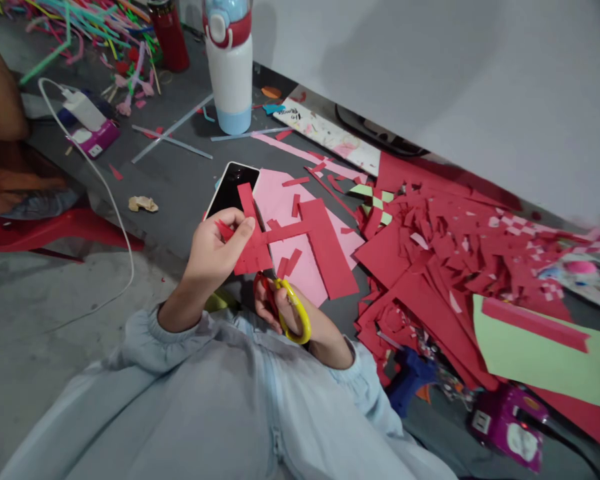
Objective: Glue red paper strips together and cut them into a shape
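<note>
Pinched between the thumb and fingers of my left hand (pixel 219 247) is a cut piece of red paper (pixel 256 250), its narrow strip pointing up. Just to the right and lower, my right hand (pixel 275 308) holds yellow-and-red scissors (pixel 300 317) by the handles, with the blades at the paper's lower edge. A pink sheet (pixel 300 263) lies beyond both hands, with a wide red strip (pixel 330 250) and several small red scraps on it. Behind my left hand rests a phone (pixel 233 190), partly covered by the red paper.
A white and blue bottle (pixel 231 87) stands at the back. Red paper scraps (pixel 430 267) are heaped on the right, near a green sheet (pixel 545 353), a blue glue gun (pixel 413 380) and a purple box (pixel 510 427). A white cable (pixel 113 193) hangs at the left.
</note>
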`<action>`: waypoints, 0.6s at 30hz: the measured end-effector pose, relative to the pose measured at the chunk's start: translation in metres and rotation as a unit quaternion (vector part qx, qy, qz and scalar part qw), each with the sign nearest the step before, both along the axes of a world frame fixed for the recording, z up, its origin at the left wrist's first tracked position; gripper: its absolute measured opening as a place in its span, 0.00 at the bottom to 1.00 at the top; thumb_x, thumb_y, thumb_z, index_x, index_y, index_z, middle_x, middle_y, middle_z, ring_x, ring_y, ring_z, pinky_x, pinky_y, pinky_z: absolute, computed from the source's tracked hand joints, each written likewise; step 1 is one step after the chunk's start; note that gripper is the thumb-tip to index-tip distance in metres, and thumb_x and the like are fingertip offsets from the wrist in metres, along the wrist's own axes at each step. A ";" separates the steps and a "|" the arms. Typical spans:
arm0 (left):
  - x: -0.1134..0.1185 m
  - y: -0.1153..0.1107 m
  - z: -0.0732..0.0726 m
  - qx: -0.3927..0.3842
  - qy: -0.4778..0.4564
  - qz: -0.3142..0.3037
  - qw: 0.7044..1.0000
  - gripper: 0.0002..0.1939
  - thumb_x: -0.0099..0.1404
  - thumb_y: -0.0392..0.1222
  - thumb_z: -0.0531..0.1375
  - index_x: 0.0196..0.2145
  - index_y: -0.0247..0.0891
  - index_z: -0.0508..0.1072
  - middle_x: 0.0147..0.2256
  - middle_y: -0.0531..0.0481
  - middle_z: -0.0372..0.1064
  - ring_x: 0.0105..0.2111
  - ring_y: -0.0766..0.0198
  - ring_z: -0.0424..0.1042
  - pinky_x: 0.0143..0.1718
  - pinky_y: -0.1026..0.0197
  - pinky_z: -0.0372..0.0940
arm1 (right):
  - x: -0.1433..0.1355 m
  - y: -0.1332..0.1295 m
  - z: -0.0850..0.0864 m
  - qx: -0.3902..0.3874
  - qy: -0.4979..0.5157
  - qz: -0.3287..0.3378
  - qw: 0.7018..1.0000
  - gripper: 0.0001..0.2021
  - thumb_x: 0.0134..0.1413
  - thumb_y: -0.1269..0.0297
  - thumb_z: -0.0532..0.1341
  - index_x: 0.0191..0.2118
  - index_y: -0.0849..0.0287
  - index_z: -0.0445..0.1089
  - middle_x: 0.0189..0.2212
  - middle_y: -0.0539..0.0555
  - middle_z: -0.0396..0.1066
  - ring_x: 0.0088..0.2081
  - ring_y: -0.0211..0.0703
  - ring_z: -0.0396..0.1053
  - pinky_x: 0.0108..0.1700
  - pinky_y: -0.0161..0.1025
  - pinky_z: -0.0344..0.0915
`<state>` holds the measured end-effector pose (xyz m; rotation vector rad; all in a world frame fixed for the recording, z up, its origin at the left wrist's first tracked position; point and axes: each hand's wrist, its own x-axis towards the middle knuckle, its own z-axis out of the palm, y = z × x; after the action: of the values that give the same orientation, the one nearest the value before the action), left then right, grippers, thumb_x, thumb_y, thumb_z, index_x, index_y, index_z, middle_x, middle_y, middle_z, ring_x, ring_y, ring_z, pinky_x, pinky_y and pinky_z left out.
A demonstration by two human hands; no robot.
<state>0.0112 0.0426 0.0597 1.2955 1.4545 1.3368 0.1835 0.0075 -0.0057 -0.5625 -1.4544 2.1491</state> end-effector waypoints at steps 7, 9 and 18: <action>0.000 0.000 -0.002 -0.009 -0.004 -0.003 1.000 0.16 0.66 0.48 0.60 0.23 0.39 0.64 0.22 0.56 0.57 0.24 0.69 0.55 0.26 0.63 0.54 | 0.002 -0.001 -0.004 -0.007 -0.028 -0.006 1.000 0.27 0.61 0.33 0.46 0.36 0.55 0.56 0.20 0.43 0.59 0.15 0.29 0.53 0.15 0.30 0.53; 0.000 0.000 -0.002 -0.008 -0.004 -0.004 1.000 0.17 0.66 0.48 0.60 0.23 0.39 0.64 0.22 0.56 0.57 0.23 0.69 0.54 0.26 0.63 0.54 | 0.002 -0.002 -0.005 -0.004 -0.032 -0.009 0.999 0.27 0.62 0.33 0.46 0.35 0.56 0.57 0.20 0.43 0.60 0.14 0.29 0.53 0.14 0.29 0.53; -0.004 0.000 -0.006 -0.010 0.002 0.002 1.000 0.17 0.66 0.49 0.61 0.23 0.39 0.64 0.22 0.56 0.58 0.23 0.69 0.55 0.25 0.64 0.53 | 0.003 -0.001 -0.003 -0.014 -0.034 -0.001 0.999 0.26 0.62 0.34 0.47 0.36 0.56 0.57 0.21 0.43 0.59 0.15 0.29 0.54 0.15 0.29 0.55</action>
<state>0.0073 0.0425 0.0534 1.2835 1.4700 1.3189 0.1864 0.0069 -0.0086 -0.6522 -1.4598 2.1711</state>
